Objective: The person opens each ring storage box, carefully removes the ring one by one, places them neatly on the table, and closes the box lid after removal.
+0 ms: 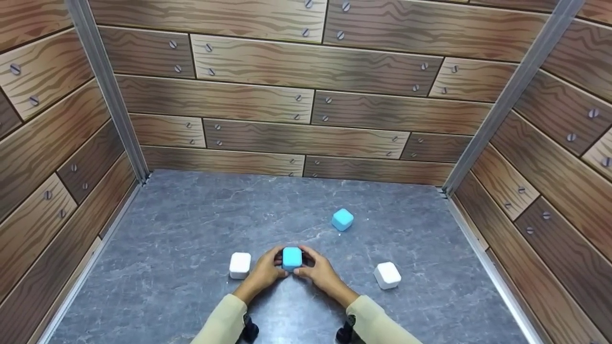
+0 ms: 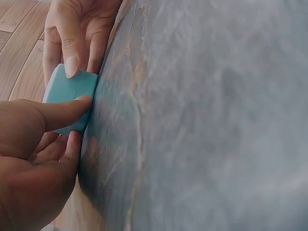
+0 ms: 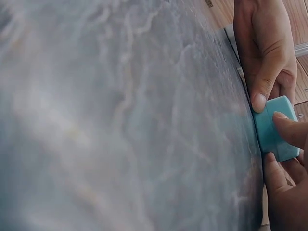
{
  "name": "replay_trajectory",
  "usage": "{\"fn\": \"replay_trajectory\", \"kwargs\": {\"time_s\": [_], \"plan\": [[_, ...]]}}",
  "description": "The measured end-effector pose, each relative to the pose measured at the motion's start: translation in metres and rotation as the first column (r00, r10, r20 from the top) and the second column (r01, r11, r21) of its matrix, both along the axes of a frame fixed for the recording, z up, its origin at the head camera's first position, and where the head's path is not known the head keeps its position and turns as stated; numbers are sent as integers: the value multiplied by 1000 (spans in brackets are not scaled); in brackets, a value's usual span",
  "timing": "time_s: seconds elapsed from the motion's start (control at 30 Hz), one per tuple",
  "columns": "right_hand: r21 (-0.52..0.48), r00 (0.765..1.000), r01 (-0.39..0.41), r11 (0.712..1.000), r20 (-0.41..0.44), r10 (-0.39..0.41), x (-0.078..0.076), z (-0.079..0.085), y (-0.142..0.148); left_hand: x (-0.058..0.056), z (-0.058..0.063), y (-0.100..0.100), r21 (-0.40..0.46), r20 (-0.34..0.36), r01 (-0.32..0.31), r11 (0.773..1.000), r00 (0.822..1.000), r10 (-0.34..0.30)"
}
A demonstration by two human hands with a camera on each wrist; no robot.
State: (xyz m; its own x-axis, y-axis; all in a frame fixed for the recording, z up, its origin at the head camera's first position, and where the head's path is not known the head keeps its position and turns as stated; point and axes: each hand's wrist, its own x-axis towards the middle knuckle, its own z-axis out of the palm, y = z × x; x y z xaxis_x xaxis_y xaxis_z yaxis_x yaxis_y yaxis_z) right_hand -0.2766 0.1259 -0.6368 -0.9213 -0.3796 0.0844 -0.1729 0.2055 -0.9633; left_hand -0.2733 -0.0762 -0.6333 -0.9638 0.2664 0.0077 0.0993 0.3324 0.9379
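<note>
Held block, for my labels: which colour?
The held block is light blue, clearest in the head view.

"what's cut off?"
"the left sleeve (image 1: 221,321) and right sleeve (image 1: 380,320), by the head view's bottom edge — also the right hand (image 3: 290,204), by the right wrist view's edge."
"hidden?"
"the underside of the held blue cube (image 1: 292,258)."
"blurred?"
"the tabletop (image 2: 207,115) — in both wrist views."
</note>
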Motion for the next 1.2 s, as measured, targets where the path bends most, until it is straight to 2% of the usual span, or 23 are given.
{"fn": "replay_trajectory", "kwargs": {"time_s": [0.43, 0.9, 1.2], "plan": [[49, 999, 35, 998, -23, -34, -3, -1, -1, -2, -1, 0, -31, -19, 27, 999, 999, -28], [33, 999, 27, 999, 45, -29, -3, 0, -1, -2, -1, 1, -55, -28, 13, 998, 999, -14], [48, 999, 44, 998, 17, -45, -5, 3, -2, -3, 0, 1, -57, -54, 0, 998, 999, -3]]}}
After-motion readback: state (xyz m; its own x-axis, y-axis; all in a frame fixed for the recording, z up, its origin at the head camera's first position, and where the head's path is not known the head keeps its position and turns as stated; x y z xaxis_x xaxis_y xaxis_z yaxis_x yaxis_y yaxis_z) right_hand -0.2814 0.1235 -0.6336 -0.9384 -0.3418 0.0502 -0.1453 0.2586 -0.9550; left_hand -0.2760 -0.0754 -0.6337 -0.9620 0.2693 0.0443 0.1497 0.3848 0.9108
